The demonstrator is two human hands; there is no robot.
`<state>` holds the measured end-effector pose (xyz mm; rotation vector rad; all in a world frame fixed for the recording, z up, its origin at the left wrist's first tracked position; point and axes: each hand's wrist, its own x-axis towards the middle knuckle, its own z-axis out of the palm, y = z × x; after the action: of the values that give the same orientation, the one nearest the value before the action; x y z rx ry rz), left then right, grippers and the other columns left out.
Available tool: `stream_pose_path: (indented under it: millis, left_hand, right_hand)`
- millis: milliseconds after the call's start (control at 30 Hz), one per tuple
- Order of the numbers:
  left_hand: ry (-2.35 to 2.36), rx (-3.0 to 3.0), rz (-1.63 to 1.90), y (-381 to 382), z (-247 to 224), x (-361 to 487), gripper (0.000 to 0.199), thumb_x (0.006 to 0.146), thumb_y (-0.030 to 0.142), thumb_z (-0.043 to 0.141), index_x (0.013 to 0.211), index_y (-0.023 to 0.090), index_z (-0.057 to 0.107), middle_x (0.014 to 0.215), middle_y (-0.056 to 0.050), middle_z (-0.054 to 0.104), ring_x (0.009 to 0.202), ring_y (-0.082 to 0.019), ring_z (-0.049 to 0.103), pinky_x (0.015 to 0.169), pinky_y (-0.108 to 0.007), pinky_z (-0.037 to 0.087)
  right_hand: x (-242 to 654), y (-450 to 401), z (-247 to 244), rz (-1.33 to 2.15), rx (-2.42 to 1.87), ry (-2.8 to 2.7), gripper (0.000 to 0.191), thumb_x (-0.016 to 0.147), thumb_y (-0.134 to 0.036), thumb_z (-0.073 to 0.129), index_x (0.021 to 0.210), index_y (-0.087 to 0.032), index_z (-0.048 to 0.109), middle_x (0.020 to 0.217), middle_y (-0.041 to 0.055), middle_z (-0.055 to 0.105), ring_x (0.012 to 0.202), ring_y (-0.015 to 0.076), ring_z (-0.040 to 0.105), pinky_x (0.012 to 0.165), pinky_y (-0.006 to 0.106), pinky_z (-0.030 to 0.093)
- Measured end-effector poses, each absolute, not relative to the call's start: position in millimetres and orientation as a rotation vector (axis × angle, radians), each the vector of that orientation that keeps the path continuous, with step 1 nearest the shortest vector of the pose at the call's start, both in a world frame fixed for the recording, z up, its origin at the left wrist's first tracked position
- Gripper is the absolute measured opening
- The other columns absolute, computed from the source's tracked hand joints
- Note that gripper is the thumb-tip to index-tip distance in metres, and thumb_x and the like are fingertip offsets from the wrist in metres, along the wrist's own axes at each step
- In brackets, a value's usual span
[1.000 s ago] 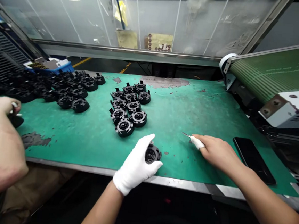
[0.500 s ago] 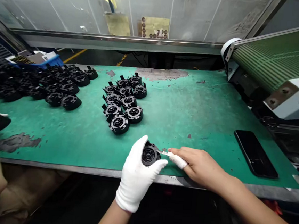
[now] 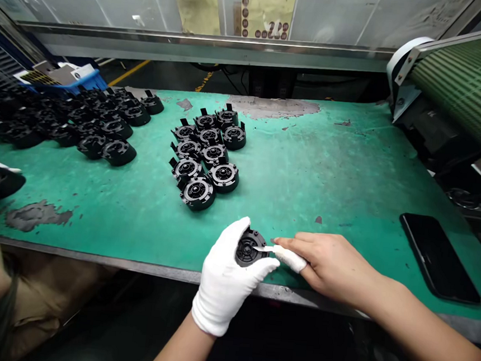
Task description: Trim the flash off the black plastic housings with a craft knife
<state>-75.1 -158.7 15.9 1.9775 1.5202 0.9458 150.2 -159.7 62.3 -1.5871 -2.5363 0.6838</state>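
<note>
Blade (image 3: 265, 249) has moved inward, seemingly touching black part (image 3: 244, 253).

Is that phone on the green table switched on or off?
Its screen looks off: the phone's face is all black, with nothing lit.

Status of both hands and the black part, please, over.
Left hand gripping black round part; right hand holding thin blade over it; phone to right, not blocking.
</note>
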Motion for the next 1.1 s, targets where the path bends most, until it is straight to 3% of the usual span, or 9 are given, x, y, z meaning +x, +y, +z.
stream_pose_path:
  millis: [367, 733, 867, 1100]
  left_hand:
    - [1.51, 2.008, 0.97, -158.6, 15.6, -74.4, 0.075, 0.076, 0.055, 0.078, 0.137, 0.022, 0.05, 0.132, -0.01, 0.063, 0.12, -0.026, 0.063, 0.106, -0.042, 0.052]
    - [1.527, 2.049, 1.015, -160.1, 13.4, -72.4, 0.077, 0.077, 0.053, 0.078, 0.14, 0.022, 0.048, 0.134, -0.012, 0.062, 0.122, -0.027, 0.063, 0.105, -0.045, 0.053]
    - [1.52, 2.046, 1.024, -160.0, 12.3, -71.9, 0.076, 0.078, 0.053, 0.077, 0.14, 0.021, 0.048, 0.135, -0.012, 0.062, 0.123, -0.028, 0.062, 0.106, -0.045, 0.053]
    - [1.512, 2.087, 1.06, -158.9, 8.4, -72.4, 0.078, 0.076, 0.053, 0.079, 0.14, 0.021, 0.048, 0.136, -0.013, 0.062, 0.124, -0.028, 0.062, 0.107, -0.045, 0.052]
  right_hand:
    - [149.9, -161.5, 61.0, 0.696, -1.618, -2.546, 0.044, 0.096, -0.021, 0.046, 0.136, -0.031, 0.061, 0.107, 0.0011, 0.074, 0.095, 0.0226, 0.07, 0.076, 0.033, 0.05]
    - [137.8, -169.3, 67.7, 0.602, -1.802, -2.535, 0.053, 0.089, -0.016, 0.046, 0.136, -0.036, 0.06, 0.104, 0.0009, 0.074, 0.09, 0.0245, 0.072, 0.065, 0.031, 0.046]
    - [126.7, -176.9, 73.4, 0.527, -1.962, -2.512, 0.059, 0.086, -0.013, 0.046, 0.141, -0.031, 0.057, 0.103, 0.0026, 0.073, 0.082, 0.0259, 0.072, 0.06, 0.033, 0.044]
    - [128.0, -184.7, 68.1, 0.517, -2.004, -2.395, 0.049, 0.095, -0.021, 0.045, 0.142, -0.029, 0.055, 0.105, 0.004, 0.072, 0.085, 0.0265, 0.071, 0.065, 0.036, 0.049]
